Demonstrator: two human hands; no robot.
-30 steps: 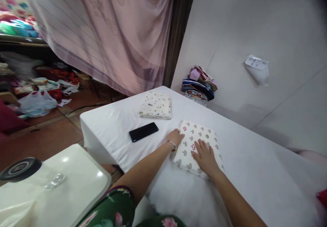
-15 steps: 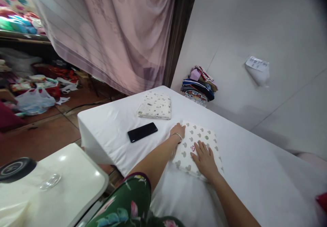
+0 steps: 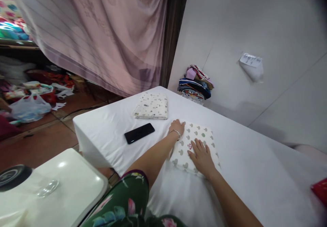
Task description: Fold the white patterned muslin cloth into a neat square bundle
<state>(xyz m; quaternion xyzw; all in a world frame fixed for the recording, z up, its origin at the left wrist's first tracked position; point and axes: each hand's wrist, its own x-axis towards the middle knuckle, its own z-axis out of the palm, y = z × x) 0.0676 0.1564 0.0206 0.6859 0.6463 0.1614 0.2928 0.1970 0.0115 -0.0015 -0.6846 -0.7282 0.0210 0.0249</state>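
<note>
Cloth [image 3: 184,151] printed with grey mushrooms, plus one red and one green, is lying folded on the white-covered counter [image 3: 255,172], directly in front of the person. Both hands are touching it. The right hand [image 3: 203,157] is lying palm down on top, its fingers spreading wide and its thumb pointing away from them. The left hand [image 3: 177,127] is curling narrowly at the far left corner, and I cannot tell whether its fingers are pinching the fabric or only pressing on it. A bracelet [image 3: 176,132] is circling that wrist, and a green floral sleeve [image 3: 127,196] is covering the upper arm. Left of the mushroom print, a black phone [image 3: 139,133] is resting flat, near but apart. Beyond the phone, a second folded cloth [image 3: 152,106] with small scattered prints is lying close to the far corner. Behind the counter's far edge, a stack of clothes [image 3: 195,85] is standing against the wall [image 3: 281,94], while a pink curtain [image 3: 127,32] is hanging to the left.
</note>
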